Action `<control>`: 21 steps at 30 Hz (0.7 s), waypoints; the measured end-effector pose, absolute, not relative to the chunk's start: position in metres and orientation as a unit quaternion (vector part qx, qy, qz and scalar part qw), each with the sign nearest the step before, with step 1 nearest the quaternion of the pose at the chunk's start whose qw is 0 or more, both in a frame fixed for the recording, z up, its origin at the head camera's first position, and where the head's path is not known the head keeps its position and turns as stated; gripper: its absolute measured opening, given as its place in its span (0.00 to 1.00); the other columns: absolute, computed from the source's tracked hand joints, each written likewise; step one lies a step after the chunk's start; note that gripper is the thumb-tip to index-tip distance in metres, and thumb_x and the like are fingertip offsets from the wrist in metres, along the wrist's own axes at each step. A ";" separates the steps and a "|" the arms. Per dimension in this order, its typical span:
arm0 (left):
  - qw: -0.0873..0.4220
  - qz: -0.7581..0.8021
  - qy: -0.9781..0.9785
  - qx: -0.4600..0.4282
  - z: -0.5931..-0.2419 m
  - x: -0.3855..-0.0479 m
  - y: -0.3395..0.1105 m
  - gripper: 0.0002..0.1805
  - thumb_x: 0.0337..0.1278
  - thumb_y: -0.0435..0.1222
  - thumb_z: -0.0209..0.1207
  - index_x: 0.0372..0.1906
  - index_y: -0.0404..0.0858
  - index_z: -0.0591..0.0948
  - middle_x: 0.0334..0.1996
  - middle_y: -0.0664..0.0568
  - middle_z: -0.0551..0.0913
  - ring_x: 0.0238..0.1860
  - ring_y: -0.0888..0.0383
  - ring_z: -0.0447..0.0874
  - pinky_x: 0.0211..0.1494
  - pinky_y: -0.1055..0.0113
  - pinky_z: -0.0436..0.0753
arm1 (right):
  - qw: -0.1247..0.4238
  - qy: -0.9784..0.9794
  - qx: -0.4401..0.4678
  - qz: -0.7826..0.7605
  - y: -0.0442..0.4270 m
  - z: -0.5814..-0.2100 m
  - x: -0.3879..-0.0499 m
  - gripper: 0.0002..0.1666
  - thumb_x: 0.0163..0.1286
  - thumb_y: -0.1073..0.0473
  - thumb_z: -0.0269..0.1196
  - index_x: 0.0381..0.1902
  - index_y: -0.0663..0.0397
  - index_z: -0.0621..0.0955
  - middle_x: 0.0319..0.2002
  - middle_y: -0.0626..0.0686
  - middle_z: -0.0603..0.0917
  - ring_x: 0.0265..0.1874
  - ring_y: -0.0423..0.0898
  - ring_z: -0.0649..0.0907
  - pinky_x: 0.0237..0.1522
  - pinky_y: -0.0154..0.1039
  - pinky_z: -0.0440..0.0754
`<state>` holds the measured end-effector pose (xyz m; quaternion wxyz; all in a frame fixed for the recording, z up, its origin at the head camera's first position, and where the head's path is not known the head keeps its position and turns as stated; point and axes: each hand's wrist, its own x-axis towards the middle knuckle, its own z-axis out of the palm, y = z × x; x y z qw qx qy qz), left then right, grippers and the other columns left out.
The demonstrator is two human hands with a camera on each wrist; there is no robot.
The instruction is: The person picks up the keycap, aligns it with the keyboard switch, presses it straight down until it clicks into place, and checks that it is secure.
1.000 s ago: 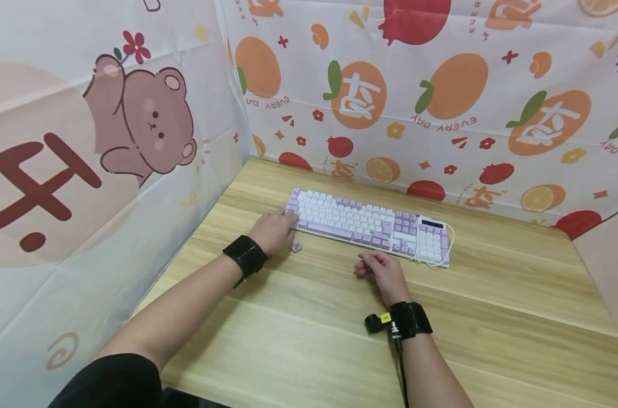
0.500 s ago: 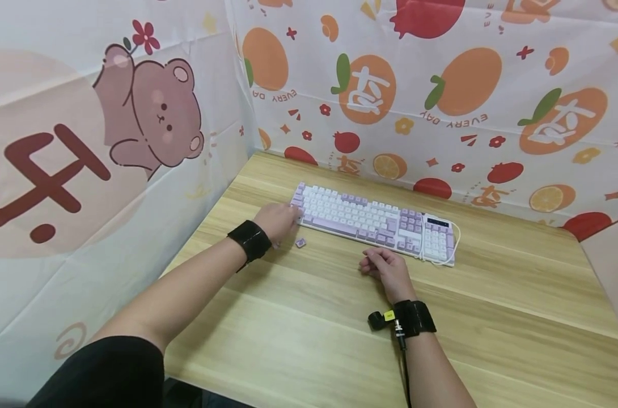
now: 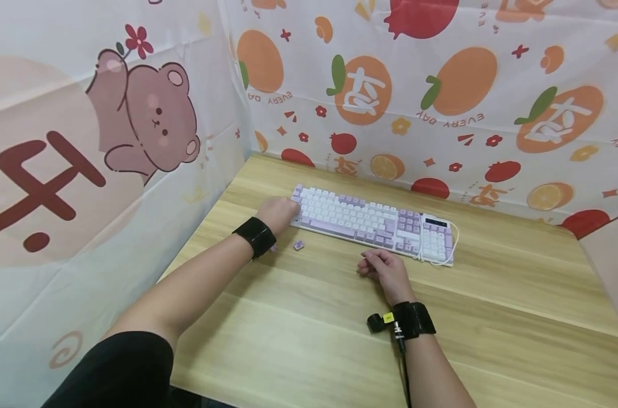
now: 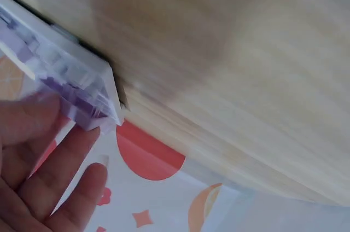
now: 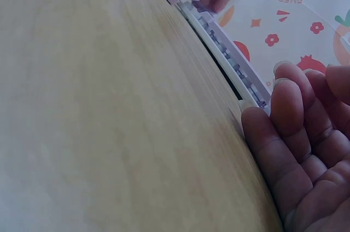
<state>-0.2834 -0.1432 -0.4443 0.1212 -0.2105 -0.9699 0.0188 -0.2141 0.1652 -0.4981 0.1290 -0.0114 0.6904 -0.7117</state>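
Left hand (image 3: 278, 214) pinched, probably round a purple key (image 5: 201, 5), at the keyboard (image 3: 347, 218); right hand (image 3: 386, 273) loosely curled, empty.

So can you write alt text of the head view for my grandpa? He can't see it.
A person's left hand is at the left end of a white-and-purple keyboard on a wooden table, with the right hand loosely curled in front. A loose purple key lies nearby; fruit-print cloth is behind.
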 end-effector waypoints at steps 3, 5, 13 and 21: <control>0.131 0.009 -0.965 -0.227 -0.445 -0.295 -0.144 0.08 0.56 0.25 0.62 0.30 0.39 0.88 0.28 0.50 0.88 0.26 0.55 0.83 0.31 0.61 0.83 | 0.134 0.687 -0.012 -0.715 0.166 -0.500 -0.214 0.23 0.74 0.54 0.59 0.52 0.73 0.77 0.32 0.52 0.86 0.33 0.44 0.85 0.42 0.37 0.85; 0.116 -0.004 -0.965 -0.237 -0.444 -0.302 -0.145 0.07 0.57 0.27 0.62 0.31 0.39 0.88 0.30 0.49 0.88 0.30 0.54 0.85 0.36 0.60 0.84 | 0.132 0.688 -0.013 -0.714 0.166 -0.499 -0.215 0.22 0.74 0.55 0.58 0.52 0.73 0.77 0.33 0.52 0.85 0.33 0.44 0.85 0.42 0.37 0.85; 0.038 -0.086 -0.963 -0.254 -0.437 -0.317 -0.152 0.06 0.57 0.26 0.64 0.39 0.35 0.88 0.40 0.45 0.89 0.45 0.49 0.87 0.52 0.57 0.83 | 0.126 0.691 -0.018 -0.711 0.167 -0.497 -0.216 0.22 0.75 0.55 0.58 0.51 0.73 0.77 0.32 0.52 0.85 0.33 0.44 0.85 0.42 0.37 0.85; 0.003 -0.095 -0.956 -0.278 -0.433 -0.318 -0.153 0.07 0.56 0.24 0.63 0.37 0.33 0.88 0.37 0.44 0.88 0.42 0.49 0.86 0.51 0.56 0.83 | 0.123 0.686 -0.016 -0.717 0.166 -0.500 -0.215 0.20 0.74 0.57 0.58 0.50 0.72 0.78 0.32 0.52 0.86 0.31 0.44 0.85 0.40 0.36 0.85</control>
